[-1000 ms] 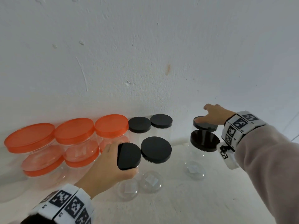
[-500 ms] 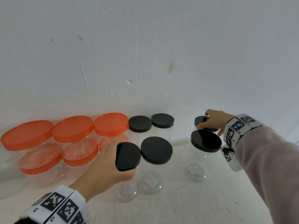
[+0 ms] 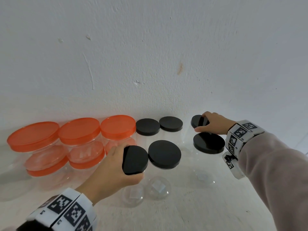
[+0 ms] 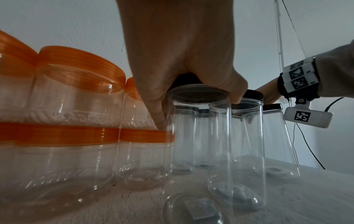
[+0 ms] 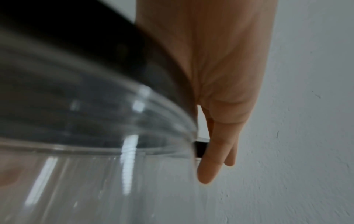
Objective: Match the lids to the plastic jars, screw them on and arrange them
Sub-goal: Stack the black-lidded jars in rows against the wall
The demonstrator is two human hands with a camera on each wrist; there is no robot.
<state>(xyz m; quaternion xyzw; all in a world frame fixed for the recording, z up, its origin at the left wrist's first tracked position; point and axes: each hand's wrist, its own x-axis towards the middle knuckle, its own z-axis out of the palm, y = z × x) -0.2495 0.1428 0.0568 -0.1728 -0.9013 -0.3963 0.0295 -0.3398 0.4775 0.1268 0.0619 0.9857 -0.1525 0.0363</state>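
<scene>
Clear tall jars with black lids stand in two rows by the wall. My left hand [image 3: 115, 165] grips the black lid [image 3: 135, 160] of the front left jar [image 4: 199, 136], fingers curled over its rim. My right hand [image 3: 215, 122] grips the black lid [image 3: 197, 121] of the far right jar at the wall, fingers wrapped round its edge [image 5: 200, 148]. In front of that jar stands another black-lidded jar [image 3: 209, 145], close under my right wrist. A lidded jar [image 3: 164, 154] stands just right of my left hand.
Several wide clear jars with orange lids [image 3: 79, 130] are stacked two high at the left along the white wall [image 3: 150, 55]. Two more black-lidded jars [image 3: 147, 126] stand at the back middle. A pale table surface [image 3: 183, 214] spreads in front.
My right hand has curled further round the far right lid and shifted slightly left on it. My left hand stays on the front left lid. The jars have not shifted.
</scene>
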